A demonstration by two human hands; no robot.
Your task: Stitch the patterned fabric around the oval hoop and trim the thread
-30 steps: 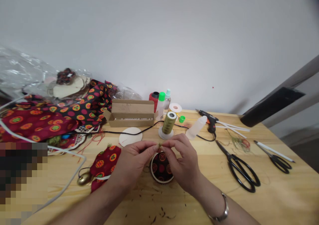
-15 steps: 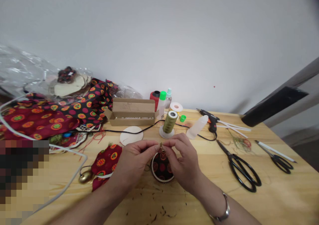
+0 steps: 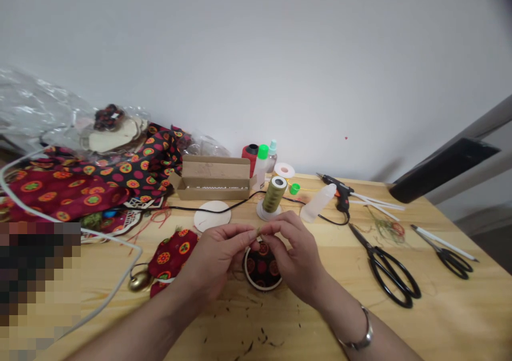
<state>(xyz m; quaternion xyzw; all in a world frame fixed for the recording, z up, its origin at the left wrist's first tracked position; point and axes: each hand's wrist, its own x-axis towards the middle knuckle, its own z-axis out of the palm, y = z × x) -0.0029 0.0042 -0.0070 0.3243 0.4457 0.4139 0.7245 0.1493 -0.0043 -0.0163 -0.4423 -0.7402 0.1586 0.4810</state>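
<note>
My left hand (image 3: pixel 218 257) and my right hand (image 3: pixel 296 257) meet at the middle of the table, thumbs and forefingers pinched close together. Between their fingertips is a short bit of olive thread (image 3: pixel 258 231), mostly covered by the fingers. Just below lies a round black fabric piece (image 3: pixel 263 267) with red and orange motifs and a pale rim; my right fingers overlap its upper edge. Left of my left hand is a red patterned fabric piece (image 3: pixel 172 254) with a brass bell (image 3: pixel 138 279) beside it. An olive thread spool (image 3: pixel 274 194) stands behind the hands.
Large black-handled scissors (image 3: pixel 394 278), smaller scissors (image 3: pixel 452 259) and a glue gun (image 3: pixel 338 190) lie right. Behind are a white bottle (image 3: pixel 319 203), a cardboard box (image 3: pixel 216 190) and a white disc (image 3: pixel 212 216). Patterned cloth (image 3: pixel 68 190) and a pale cable (image 3: pixel 120 286) occupy the left.
The view has shifted slightly. Both hands stay pinched together at the thread, with only small finger movements; a little more of the round fabric piece shows.
</note>
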